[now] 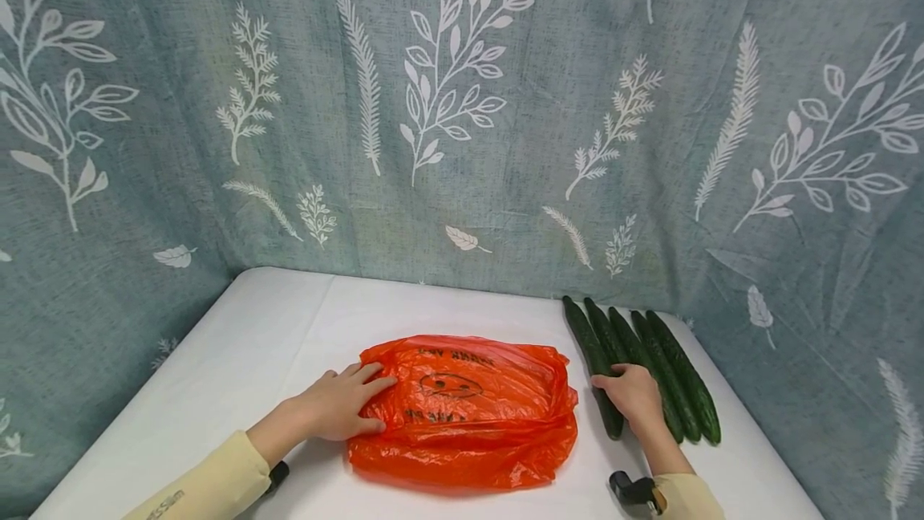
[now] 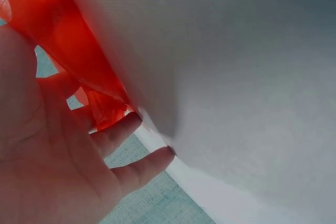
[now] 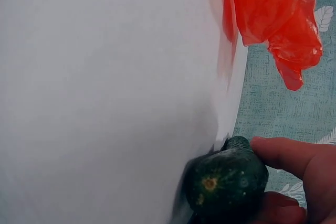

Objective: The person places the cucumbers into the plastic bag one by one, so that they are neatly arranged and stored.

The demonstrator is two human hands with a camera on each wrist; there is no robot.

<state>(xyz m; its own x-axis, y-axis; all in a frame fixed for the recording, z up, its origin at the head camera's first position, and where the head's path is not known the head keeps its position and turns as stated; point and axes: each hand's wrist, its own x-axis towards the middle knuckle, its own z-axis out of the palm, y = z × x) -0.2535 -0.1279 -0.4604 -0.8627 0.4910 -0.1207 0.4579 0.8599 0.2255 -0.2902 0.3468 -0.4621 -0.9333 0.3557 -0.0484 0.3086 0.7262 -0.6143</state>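
Observation:
A crumpled red-orange plastic bag [image 1: 498,379] with dark printing lies at the middle of the white table. My left hand [image 1: 342,404] rests against the bag's left side, fingers spread; the left wrist view shows its palm and parted fingers [image 2: 152,166] beside the red plastic. On the right, several long dark green cucumbers lie side by side. My right hand [image 1: 631,396] grips the leftmost cucumber [image 1: 588,339] near its middle. Up close in the right wrist view, the thumb [image 3: 278,150] presses this cucumber [image 3: 228,182], seen end-on, and the other fingers are partly hidden behind it.
The other cucumbers [image 1: 686,367] lie just right of the gripped one, slanting toward the table's right edge. A blue-green curtain [image 1: 462,223] with white leaf prints surrounds the back and sides of the table [image 1: 289,327]. White tabletop separates bag and cucumbers.

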